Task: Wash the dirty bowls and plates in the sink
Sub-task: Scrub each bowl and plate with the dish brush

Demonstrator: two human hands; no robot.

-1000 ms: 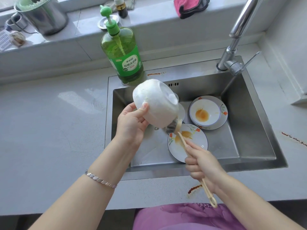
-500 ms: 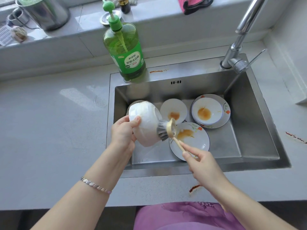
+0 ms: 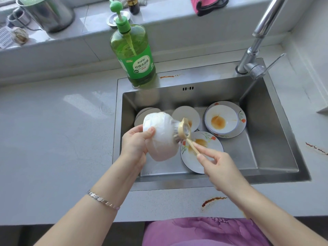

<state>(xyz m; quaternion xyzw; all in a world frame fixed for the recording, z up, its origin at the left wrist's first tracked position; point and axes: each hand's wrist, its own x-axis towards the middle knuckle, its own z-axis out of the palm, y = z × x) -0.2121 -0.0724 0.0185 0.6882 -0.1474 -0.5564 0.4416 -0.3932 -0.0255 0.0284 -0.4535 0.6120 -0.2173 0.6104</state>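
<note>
Our left hand (image 3: 135,145) grips the white bowl (image 3: 160,137) by its rim above the sink (image 3: 273,142). Our right hand (image 3: 221,168) pinches the brush (image 3: 185,130) handle, bristles pressed against the bowl. A stained plate (image 3: 192,161) lies beneath.

We see a white bowl (image 3: 160,137) and a tan brush (image 3: 184,129). In the grey steel sink (image 3: 266,139): white plate (image 3: 190,166) with red flowers, green leaves, orange stain. Behind the sink: green soap bottle (image 3: 133,50), pink cloth (image 3: 207,5).

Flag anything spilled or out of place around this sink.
Reddish-brown, sauce-like smears lie around the sink: front smear, right smear, and rear smear beside the soap bottle. They look like spills. Nothing else stands out.
</note>
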